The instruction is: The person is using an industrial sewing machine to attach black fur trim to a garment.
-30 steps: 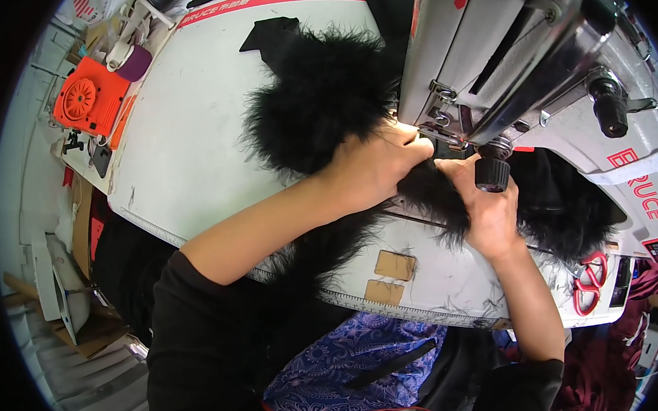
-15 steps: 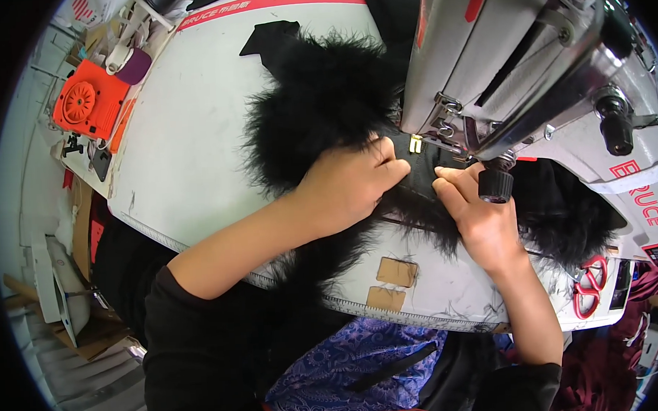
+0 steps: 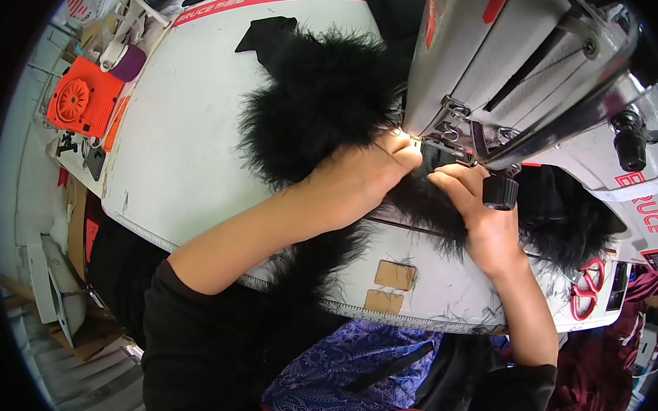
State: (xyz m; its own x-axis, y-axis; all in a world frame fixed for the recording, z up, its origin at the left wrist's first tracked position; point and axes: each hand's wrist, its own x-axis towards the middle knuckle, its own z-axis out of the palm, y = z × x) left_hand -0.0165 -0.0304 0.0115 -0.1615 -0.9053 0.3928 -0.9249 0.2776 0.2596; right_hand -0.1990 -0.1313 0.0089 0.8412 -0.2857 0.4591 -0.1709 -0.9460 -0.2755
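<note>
A piece of black fabric with long fur (image 3: 323,101) lies bunched on the sewing machine's white table, with part of it under the machine head (image 3: 477,56). My left hand (image 3: 376,173) is closed on the fabric beside the presser foot, its fingertips against a small gold-coloured metal piece that is mostly hidden. Just right of it, my right hand (image 3: 490,227) has its fingers bent and pressed together on the fabric edge, below the needle area. More black fur (image 3: 568,215) spreads to the right of that wrist.
Red-handled scissors (image 3: 588,290) lie at the table's right end. Two tan patches (image 3: 395,275) mark the front edge, along a measuring strip. An orange device (image 3: 85,98) and a purple-and-white roll (image 3: 126,63) stand at the far left. A black knob (image 3: 500,193) hangs over my right hand.
My left hand has moved slightly right and up to the presser foot, covering most of the gold-coloured piece. My right hand has barely shifted; its fingers still rest on the fabric.
</note>
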